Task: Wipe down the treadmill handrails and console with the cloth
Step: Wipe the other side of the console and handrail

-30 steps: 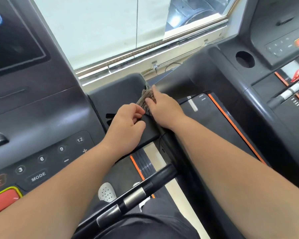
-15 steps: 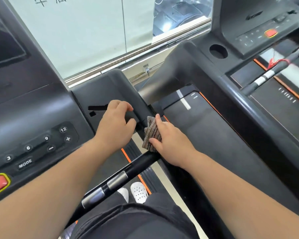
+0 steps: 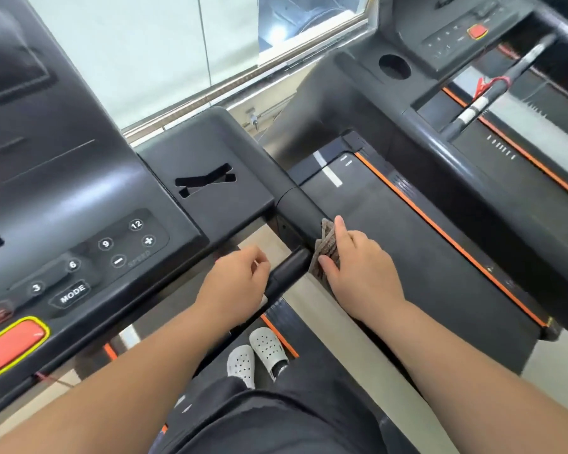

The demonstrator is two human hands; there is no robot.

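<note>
My right hand (image 3: 358, 273) presses a folded brown-grey cloth (image 3: 325, 249) against the right side of the black handrail (image 3: 300, 208), where it meets the short grip bar (image 3: 287, 273). My left hand (image 3: 233, 283) hovers just left of that grip bar, fingers loosely curled, holding nothing. The black console (image 3: 79, 198) with its number buttons, MODE key and red stop button (image 3: 9, 347) fills the left. A tray section with a slot (image 3: 207, 181) lies between console and handrail.
A second treadmill (image 3: 440, 93) stands to the right, with a cup hole, its own console and a handrail with a red clip. Its belt with an orange stripe (image 3: 440, 231) lies beside my right hand. Window glass (image 3: 145, 44) is ahead. My white shoes (image 3: 256, 355) stand below.
My right hand slid the cloth down the handrail toward me. My left hand let go of the tray edge and dropped back beside the grip bar. The view tilted downward.
</note>
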